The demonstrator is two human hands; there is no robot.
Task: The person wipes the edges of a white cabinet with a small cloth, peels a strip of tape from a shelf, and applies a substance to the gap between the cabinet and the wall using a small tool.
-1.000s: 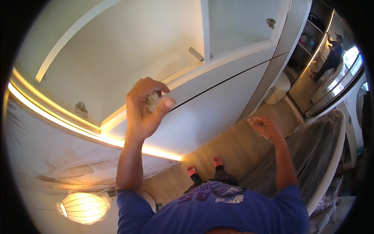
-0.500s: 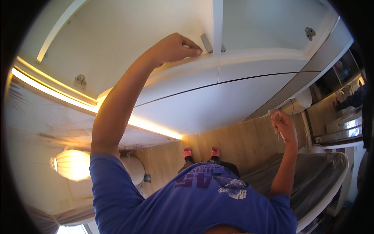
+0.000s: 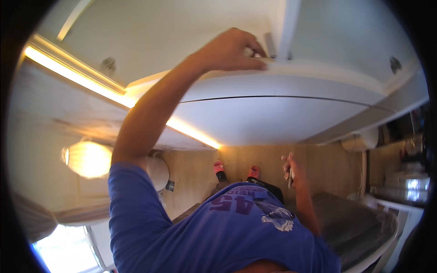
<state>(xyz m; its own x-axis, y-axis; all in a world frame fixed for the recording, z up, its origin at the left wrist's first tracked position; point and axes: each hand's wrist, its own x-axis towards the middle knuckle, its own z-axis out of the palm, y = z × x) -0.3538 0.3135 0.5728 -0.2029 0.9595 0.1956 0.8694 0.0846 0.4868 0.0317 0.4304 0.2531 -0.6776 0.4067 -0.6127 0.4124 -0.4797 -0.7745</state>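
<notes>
My left hand is raised at the front edge of a white cabinet, thumb and fingers spread apart around the edge. Just right of the fingertips, a small grey bar-shaped fitting stands beside the upright white divider. Something small and pale shows under the fingers, too blurred to name. Lower down, my right hand hangs in front of me over the floor. Its fingers are curled, and a thin pale piece shows below them; its kind cannot be made out.
Metal hinge plates sit inside the cabinet's sides. A bright light strip runs along the left. A glowing lamp and a round pale stool-like thing stand at left. Dark plastic-covered furniture lies at right, above a wooden floor.
My left hand has gone from a pinch to spread fingers, staying by the grey fitting. My right hand has moved left and down, closer to my body. The view has shifted.
</notes>
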